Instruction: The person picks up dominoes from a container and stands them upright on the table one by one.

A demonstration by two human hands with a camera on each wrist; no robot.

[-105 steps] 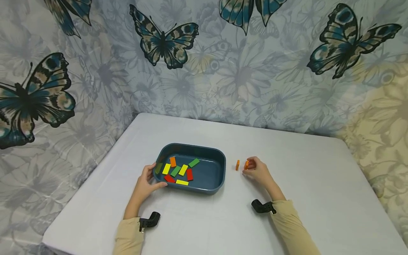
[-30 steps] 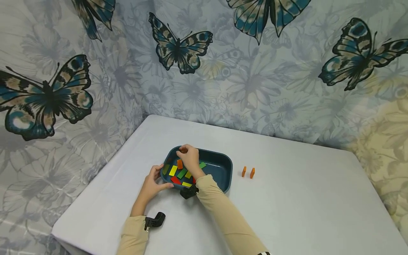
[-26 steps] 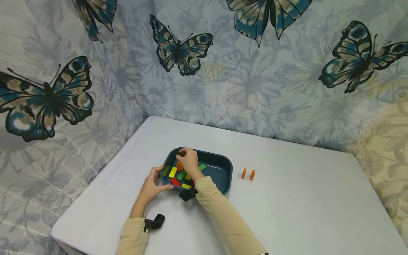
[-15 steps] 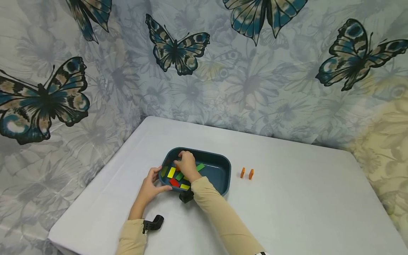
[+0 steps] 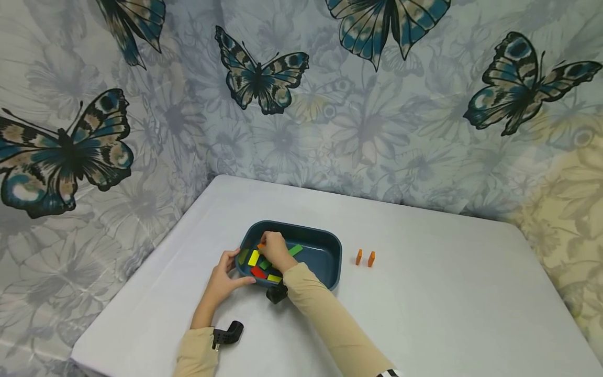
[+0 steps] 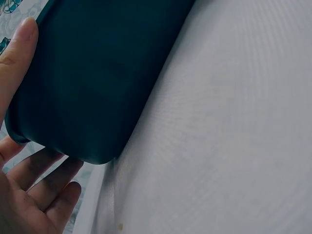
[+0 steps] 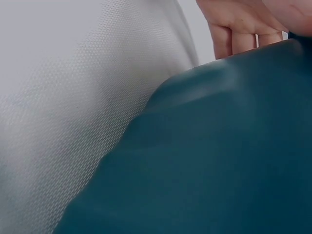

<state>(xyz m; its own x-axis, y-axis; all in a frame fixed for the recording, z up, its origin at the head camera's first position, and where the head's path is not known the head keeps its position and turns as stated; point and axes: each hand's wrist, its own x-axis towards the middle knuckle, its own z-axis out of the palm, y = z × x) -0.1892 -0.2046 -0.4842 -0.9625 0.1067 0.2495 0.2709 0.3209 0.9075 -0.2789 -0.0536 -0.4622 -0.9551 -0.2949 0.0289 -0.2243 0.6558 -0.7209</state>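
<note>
A dark blue tray (image 5: 325,234) lies on the white table with several small flat blocks in its left half. My left hand (image 5: 223,278) grips its left end, thumb at the near side and fingers round the far side; the left wrist view shows this hand (image 6: 39,195) against the tray wall (image 6: 97,97). Inside the tray, my right hand (image 5: 276,251) pinches an orange block (image 5: 260,245), mostly hidden by the fingers. Around it lie a yellow block (image 5: 253,257), a red block (image 5: 258,272) and a green block (image 5: 295,250). The right wrist view shows only part of that hand (image 7: 243,24).
Two orange blocks, one left (image 5: 359,257) and one right (image 5: 371,259), stand upright on the white table (image 5: 447,293), right of the tray. Behind the table hangs a butterfly-patterned cloth (image 5: 377,131).
My right hand left the upright orange blocks and came over into the tray, then lowered to the orange block there. My left hand has kept its grip on the tray.
</note>
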